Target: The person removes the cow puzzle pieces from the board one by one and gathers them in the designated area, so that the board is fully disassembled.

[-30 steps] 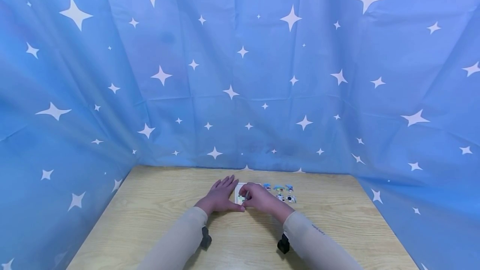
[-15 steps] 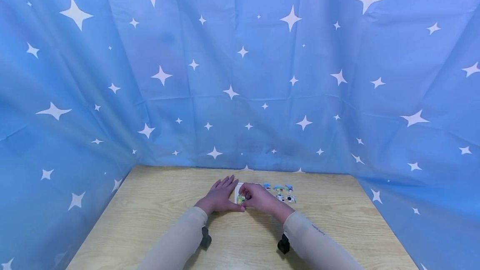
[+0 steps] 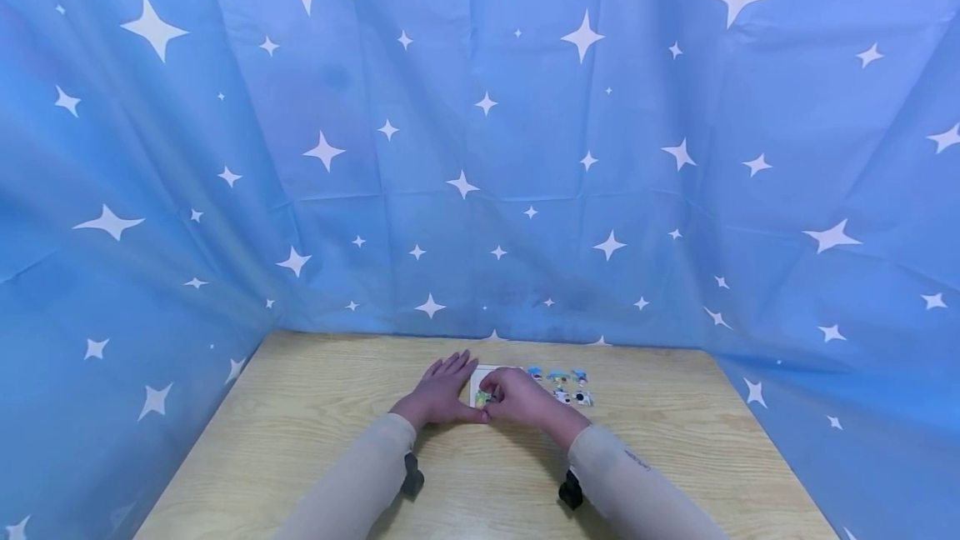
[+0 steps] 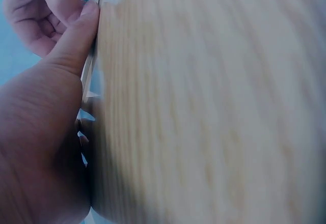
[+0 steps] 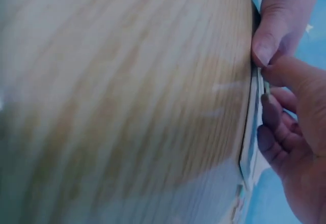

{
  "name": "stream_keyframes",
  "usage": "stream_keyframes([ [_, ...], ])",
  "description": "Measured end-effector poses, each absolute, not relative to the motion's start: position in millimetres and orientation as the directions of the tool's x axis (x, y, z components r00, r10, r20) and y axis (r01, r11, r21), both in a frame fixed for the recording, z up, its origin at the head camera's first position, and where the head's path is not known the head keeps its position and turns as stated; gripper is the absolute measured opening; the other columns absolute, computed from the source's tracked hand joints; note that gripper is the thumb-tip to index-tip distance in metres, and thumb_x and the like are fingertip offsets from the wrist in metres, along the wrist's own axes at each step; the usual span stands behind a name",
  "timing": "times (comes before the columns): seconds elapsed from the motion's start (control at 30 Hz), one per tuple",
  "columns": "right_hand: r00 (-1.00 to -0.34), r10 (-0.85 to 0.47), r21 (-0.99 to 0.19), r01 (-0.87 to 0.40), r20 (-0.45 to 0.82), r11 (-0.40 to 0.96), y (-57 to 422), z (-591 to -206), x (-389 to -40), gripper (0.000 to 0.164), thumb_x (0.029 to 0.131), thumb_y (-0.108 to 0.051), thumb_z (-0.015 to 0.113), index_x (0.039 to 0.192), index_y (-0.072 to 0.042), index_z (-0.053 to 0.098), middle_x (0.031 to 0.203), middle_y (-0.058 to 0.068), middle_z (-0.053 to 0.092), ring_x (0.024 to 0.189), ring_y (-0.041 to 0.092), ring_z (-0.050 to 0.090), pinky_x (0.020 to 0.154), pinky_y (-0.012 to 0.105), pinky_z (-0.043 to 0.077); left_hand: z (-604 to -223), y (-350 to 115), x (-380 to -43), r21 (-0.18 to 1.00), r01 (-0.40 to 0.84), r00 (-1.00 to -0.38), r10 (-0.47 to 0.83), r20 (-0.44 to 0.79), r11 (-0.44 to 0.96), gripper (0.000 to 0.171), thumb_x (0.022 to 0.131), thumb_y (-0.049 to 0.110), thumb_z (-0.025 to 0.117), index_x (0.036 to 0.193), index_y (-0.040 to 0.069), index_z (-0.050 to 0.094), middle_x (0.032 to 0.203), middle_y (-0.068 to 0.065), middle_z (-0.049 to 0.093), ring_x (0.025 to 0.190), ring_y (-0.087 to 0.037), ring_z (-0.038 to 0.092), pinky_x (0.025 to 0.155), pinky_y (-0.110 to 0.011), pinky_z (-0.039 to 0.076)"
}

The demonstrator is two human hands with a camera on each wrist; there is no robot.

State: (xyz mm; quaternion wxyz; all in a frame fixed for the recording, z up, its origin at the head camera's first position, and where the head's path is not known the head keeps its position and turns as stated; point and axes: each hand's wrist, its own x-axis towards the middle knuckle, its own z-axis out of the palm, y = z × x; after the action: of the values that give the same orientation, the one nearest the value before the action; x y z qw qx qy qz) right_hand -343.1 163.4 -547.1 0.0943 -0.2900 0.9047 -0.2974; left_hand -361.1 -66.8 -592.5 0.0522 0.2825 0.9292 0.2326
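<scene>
A small white-rimmed puzzle tray (image 3: 474, 382) lies flat on the table between the two hands. My left hand (image 3: 444, 396) rests along its left side with fingers spread and straight, the thumb reaching along the near edge. Over the tray, my right hand (image 3: 519, 397) pinches a yellow-green puzzle piece (image 3: 482, 398) between thumb and curled fingers, low at the tray's near left corner. In the right wrist view, a thin greenish edge of the piece (image 5: 267, 87) shows between the fingertips, close to the left thumb (image 5: 266, 48). The right hand hides most of the tray.
Several loose puzzle pieces (image 3: 559, 377) lie in two rows just right of the tray, beside the right wrist. The wooden table (image 3: 315, 407) ends at a blue curtain (image 3: 480, 257) with white stars, which hangs behind and at both sides.
The puzzle piece in the right fingers has gone from looking pale to showing its yellow-green face, with the fingers shifting only slightly. The left hand stays in place.
</scene>
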Motion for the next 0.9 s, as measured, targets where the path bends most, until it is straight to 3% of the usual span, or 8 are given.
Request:
stream_keyframes([
  [0.23,-0.827,-0.557,-0.610,-0.479,0.074,0.631,175.4,-542.3,-337.6,0.036,0.101,-0.018,0.080,0.135,-0.007,0.074,0.119,-0.002,0.069,0.073,0.011,0.062,0.067,0.031,0.057,-586.0,-64.4,-359.3,0.442,0.478,-0.847,0.531,0.006,0.758,0.120,0.089,0.078,0.077,0.176,0.010,0.030,0.184,-0.014,0.019,0.170,-0.035,0.014,0.136,-0.061,0.012],
  [0.47,-0.817,-0.560,-0.582,-0.523,0.135,0.623,192.8,-537.0,-330.2,0.035,0.099,-0.016,0.077,0.132,-0.007,0.072,0.108,-0.004,0.065,0.075,0.010,0.056,0.068,0.031,0.054,-586.9,-65.3,-358.3,0.461,0.472,-0.851,0.525,0.015,0.752,0.122,0.087,0.084,0.074,0.176,0.011,0.031,0.184,-0.014,0.020,0.170,-0.035,0.015,0.136,-0.059,0.012],
  [0.7,-0.829,-0.542,-0.574,-0.512,0.137,0.638,209.0,-533.1,-320.2,0.033,0.098,-0.015,0.077,0.130,-0.009,0.072,0.108,-0.001,0.065,0.077,0.010,0.056,0.070,0.031,0.054,-565.4,-63.8,-344.6,0.452,0.463,-0.851,0.526,-0.015,0.762,0.116,0.091,0.070,0.081,0.175,0.007,0.031,0.183,-0.018,0.020,0.170,-0.038,0.017,0.137,-0.058,0.013],
  [0.9,-0.829,-0.532,-0.574,-0.523,0.171,0.630,223.0,-532.5,-311.8,0.034,0.095,-0.011,0.076,0.128,-0.008,0.074,0.108,-0.004,0.065,0.082,0.012,0.056,0.072,0.031,0.053,-570.4,-64.1,-347.1,0.458,0.474,-0.846,0.534,-0.002,0.752,0.116,0.091,0.073,0.078,0.174,0.007,0.032,0.183,-0.019,0.021,0.169,-0.038,0.018,0.136,-0.058,0.014],
])
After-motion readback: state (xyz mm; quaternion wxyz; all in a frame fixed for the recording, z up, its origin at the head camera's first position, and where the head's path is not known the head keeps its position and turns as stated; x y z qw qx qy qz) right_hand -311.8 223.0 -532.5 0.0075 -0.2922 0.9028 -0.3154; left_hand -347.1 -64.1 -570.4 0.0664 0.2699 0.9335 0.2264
